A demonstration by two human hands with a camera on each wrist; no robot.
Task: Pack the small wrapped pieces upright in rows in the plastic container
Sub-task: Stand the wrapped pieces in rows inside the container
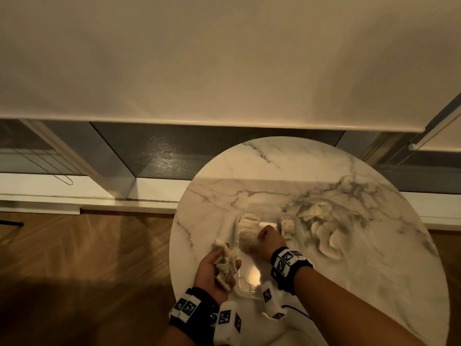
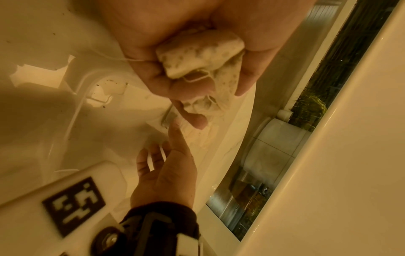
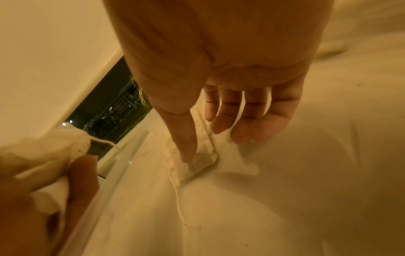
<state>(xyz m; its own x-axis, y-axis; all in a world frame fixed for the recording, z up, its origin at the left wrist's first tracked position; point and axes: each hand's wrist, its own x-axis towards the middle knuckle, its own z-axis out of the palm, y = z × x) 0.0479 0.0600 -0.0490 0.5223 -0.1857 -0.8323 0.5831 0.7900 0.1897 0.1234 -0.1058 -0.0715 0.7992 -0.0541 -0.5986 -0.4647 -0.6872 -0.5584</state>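
Several wrapped pieces [image 1: 225, 264] clutched in left hand [image 1: 214, 270]. Right hand [image 1: 268, 239], fingers loose, steadying row [image 1: 248, 229] inside plastic container [image 1: 243, 289], frame centre. Best kept upright, pressed snug.

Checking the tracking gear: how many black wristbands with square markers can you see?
2: the left wristband sits beside the table's near edge; the right wristband is above the plastic container. None appears hidden.
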